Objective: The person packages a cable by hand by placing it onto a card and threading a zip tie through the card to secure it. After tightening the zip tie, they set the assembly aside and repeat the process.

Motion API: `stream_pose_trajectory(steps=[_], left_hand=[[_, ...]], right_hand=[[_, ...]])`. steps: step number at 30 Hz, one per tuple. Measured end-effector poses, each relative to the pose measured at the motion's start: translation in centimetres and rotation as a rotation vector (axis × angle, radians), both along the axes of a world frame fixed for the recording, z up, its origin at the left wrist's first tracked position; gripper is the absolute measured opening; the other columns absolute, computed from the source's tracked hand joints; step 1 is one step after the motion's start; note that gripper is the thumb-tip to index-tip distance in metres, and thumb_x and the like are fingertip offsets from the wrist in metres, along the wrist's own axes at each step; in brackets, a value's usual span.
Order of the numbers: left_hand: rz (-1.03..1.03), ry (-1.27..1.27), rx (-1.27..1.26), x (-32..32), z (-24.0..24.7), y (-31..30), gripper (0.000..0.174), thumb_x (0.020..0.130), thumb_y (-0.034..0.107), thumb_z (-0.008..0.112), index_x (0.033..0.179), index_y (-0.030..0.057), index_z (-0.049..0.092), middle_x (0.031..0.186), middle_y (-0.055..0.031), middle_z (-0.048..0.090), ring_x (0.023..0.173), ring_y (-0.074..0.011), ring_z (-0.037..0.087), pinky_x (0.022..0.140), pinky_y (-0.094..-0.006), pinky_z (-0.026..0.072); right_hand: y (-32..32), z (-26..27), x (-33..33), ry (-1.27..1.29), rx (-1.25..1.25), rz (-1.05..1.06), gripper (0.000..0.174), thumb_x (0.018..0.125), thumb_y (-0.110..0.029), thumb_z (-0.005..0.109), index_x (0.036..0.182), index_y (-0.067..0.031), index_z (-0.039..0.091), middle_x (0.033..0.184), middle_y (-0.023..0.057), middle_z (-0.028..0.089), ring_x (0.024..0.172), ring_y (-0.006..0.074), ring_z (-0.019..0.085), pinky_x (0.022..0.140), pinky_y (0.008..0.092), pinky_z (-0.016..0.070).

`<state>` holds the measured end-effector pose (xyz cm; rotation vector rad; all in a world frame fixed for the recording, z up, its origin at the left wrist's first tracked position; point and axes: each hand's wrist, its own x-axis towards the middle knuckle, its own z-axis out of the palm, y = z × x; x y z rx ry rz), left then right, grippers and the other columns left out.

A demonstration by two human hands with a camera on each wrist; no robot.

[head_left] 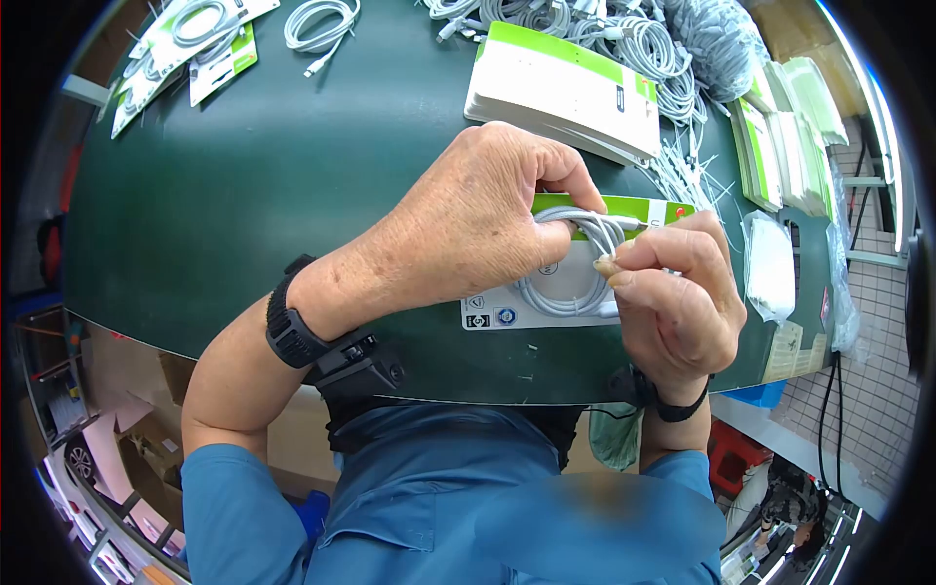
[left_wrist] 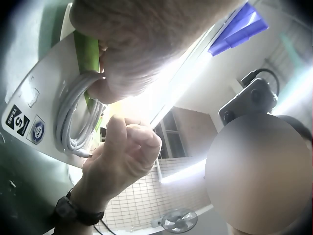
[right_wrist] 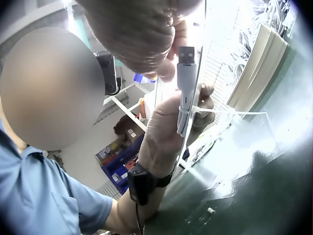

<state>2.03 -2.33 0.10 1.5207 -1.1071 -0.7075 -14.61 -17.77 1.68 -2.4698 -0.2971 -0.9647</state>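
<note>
A light grey USB charging cable (head_left: 556, 306) lies coiled on a white and green packaging card (head_left: 486, 300). My left hand (head_left: 468, 210) grips the coil and the card's upper edge, thumb in front. At the coil's right side my right hand (head_left: 687, 297) pinches with thumb and forefinger at what looks like a thin white cable tie, mostly hidden by the fingertips. In the right wrist view the USB plug (right_wrist: 186, 73) points up along the card, and a white tie (right_wrist: 230, 112) runs out past the card's edge near the left hand.
Stacked cards (head_left: 565, 93) stand just beyond the hands. Behind them lie many coiled cables (head_left: 648, 49) and loose white ties (head_left: 682, 174). More card stacks (head_left: 785, 146) and a plastic-wrapped pack (head_left: 768, 263) sit to the right. One coiled cable (head_left: 320, 39) lies at the far left.
</note>
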Motion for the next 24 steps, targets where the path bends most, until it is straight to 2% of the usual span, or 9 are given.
stream_pose_trajectory(steps=[7, 13, 19, 24], left_hand=[[0.022, -0.041, 0.027, 0.01, -0.09, 0.07, 0.026, 0.082, 0.001, 0.069, 0.105, -0.0007, 0.081, 0.093, -0.0112, 0.080, 0.083, -0.0130, 0.073, 0.080, -0.0284, 0.0595], [0.033, -0.087, 0.031, -0.11, -0.14, 0.00, 0.026, 0.081, 0.000, 0.068, 0.104, -0.0012, 0.080, 0.092, -0.0124, 0.080, 0.083, -0.0140, 0.073, 0.081, -0.0287, 0.0597], [0.030, -0.110, 0.026, -0.08, -0.44, -0.04, 0.027, 0.080, 0.001, 0.067, 0.104, -0.0017, 0.080, 0.090, -0.0128, 0.079, 0.081, -0.0152, 0.073, 0.079, -0.0295, 0.0597], [0.035, -0.161, 0.014, -0.05, -0.63, -0.06, 0.028, 0.080, 0.001, 0.067, 0.104, -0.0016, 0.080, 0.088, -0.0141, 0.079, 0.078, -0.0165, 0.073, 0.077, -0.0302, 0.0594]], right_hand=[[0.51, -0.01, -0.18, 0.009, -0.005, -0.002, 0.034, 0.068, 0.002, 0.091, 0.090, -0.0131, 0.070, 0.090, 0.0033, 0.071, 0.069, 0.0216, 0.060, 0.059, 0.0332, 0.0479], [0.60, -0.20, -0.01, 0.034, 0.133, -0.014, 0.035, 0.072, 0.005, 0.092, 0.091, -0.0131, 0.069, 0.085, 0.0043, 0.071, 0.067, 0.0217, 0.061, 0.059, 0.0339, 0.0490], [1.04, -0.11, 0.05, 0.002, 0.005, -0.028, 0.038, 0.072, 0.005, 0.092, 0.093, -0.0142, 0.067, 0.088, 0.0035, 0.072, 0.068, 0.0212, 0.063, 0.058, 0.0332, 0.0499], [0.98, -0.26, 0.03, 0.000, -0.003, -0.017, 0.038, 0.072, 0.006, 0.092, 0.092, -0.0145, 0.067, 0.089, 0.0032, 0.072, 0.068, 0.0209, 0.063, 0.057, 0.0327, 0.0493]])
